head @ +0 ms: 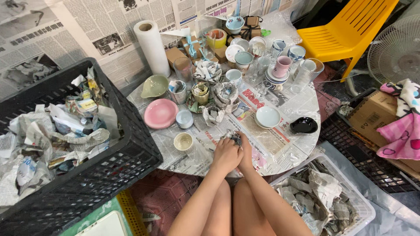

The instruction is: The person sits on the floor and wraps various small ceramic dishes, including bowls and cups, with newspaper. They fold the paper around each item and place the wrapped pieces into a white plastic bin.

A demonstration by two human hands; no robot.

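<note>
Small newspaper-wrapped bundle (232, 137) sits near front edge of round table (302, 144), clasped btwn both hands: left hand (225, 155) curled round it, right hand (246, 153) pressed vs its right side. Just left: cream cup (183, 141). Beyond: white bowl (267, 116), black dish (303, 125), pink plate (160, 113). Black crate (127, 144) w/ crumpled paper far left.

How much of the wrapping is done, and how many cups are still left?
Some is done: paper bundles fill the white basket and black crate. In hand: the left hand and right hand press a newspaper-wrapped item. Left: many bare pieces, like the pink plate, white bowl and black dish.
</note>
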